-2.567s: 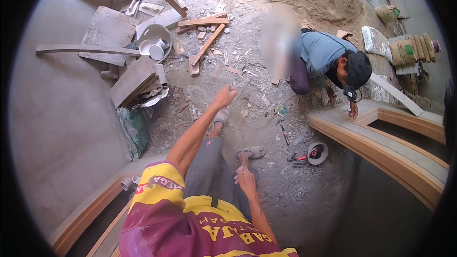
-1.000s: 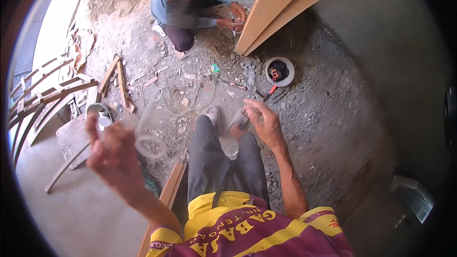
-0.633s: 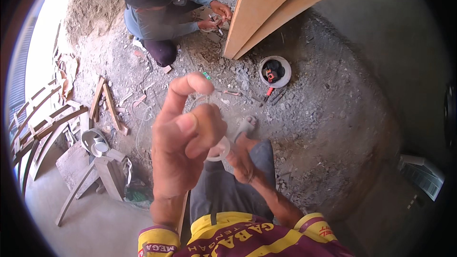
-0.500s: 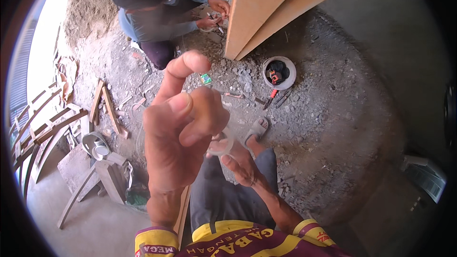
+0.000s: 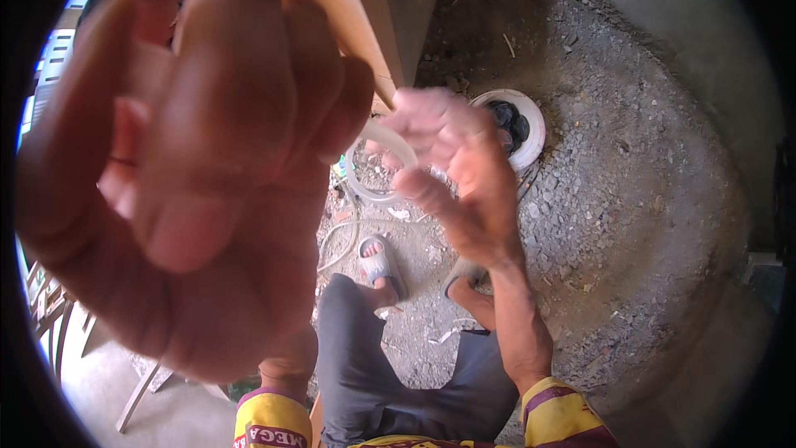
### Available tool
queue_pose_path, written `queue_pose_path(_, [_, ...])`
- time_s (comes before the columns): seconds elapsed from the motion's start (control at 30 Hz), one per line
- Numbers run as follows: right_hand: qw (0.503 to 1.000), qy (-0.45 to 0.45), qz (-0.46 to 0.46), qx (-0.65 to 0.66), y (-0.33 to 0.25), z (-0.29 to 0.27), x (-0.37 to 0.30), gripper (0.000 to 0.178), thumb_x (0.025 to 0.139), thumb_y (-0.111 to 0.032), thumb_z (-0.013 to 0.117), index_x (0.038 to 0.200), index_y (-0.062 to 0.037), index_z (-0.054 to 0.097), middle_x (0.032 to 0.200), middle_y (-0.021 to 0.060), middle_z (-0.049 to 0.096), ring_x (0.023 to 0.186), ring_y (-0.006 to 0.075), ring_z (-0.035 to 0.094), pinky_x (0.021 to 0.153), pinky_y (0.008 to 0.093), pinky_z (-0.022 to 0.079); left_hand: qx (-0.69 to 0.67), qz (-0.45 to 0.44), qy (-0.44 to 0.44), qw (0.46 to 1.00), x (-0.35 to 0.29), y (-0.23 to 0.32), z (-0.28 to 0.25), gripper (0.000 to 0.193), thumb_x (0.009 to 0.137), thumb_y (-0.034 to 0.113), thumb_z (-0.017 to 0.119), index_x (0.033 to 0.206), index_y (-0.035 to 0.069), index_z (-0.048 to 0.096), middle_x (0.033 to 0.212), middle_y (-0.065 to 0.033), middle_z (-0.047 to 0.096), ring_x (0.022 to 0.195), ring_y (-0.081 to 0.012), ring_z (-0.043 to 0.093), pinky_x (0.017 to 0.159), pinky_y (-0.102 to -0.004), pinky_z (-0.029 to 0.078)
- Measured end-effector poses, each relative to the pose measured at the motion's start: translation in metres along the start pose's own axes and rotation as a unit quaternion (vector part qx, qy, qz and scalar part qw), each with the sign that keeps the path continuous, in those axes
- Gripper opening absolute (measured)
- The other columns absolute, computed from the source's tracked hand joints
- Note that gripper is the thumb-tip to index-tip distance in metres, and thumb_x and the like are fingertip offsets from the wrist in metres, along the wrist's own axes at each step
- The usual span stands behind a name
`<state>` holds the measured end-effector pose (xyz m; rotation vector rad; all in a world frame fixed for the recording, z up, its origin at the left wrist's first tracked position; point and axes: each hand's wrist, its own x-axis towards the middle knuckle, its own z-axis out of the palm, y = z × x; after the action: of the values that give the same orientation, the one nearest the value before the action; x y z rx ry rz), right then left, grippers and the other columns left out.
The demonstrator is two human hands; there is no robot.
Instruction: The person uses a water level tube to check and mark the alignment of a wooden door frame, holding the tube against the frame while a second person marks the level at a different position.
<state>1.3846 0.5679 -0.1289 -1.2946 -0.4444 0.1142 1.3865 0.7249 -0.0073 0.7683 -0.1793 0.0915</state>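
Very close and blurred, my left hand [image 5: 207,158] fills the left half with its fingers curled in toward the palm. What those fingers hold, if anything, I cannot make out. Lower and to the right, my right hand [image 5: 473,178] has its thumb and fingers around a loop of clear hose [image 5: 375,196]. The fingers are smeared by motion, so the exact grip is unclear. A thinner pale length of hose [image 5: 336,242] curves over the ground beneath the hands; whether it joins the loop is hidden.
Tan wooden panels [image 5: 352,8] stand beyond my hands. A white bucket [image 5: 535,129] with dark things inside is right of my right hand. Rubble [image 5: 597,199] covers the ground around my sandalled feet [image 5: 379,264]. Curved wooden pieces [image 5: 54,323] lie at the left.
My left hand has come much nearer and moved left, covering most of the co-worker. My right hand has risen with the hose loop. The view has shifted, showing both my feet.
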Motion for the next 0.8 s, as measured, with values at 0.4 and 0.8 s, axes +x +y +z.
queue_pose_path(0.4, [0.969,-0.217,-0.091,0.078,0.107,-0.072,0.018,0.042,0.095,-0.017,0.077,0.127,0.0007,0.056,0.098,0.0183,0.075,0.090,0.0227,0.076,0.080,0.0365,0.063,0.090,0.096,-0.075,0.989,-0.048,-0.085,-0.102,0.044,0.102,0.015,0.055,0.141,0.007,0.037,0.082,0.0012,0.049,0.083,-0.0147,0.048,0.078,-0.0317,0.042])
queue_pose_path(0.8, [0.959,-0.164,-0.225,-0.050,0.055,-0.060,0.060,0.031,0.085,0.000,0.082,0.110,-0.0023,0.063,0.099,0.0171,0.076,0.096,0.0290,0.076,0.078,0.0413,0.066,0.103,0.158,-0.175,0.966,-0.032,-0.105,-0.125,0.040,0.103,0.016,0.057,0.138,0.005,0.041,0.095,-0.0020,0.051,0.088,-0.0158,0.052,0.079,-0.0316,0.046])
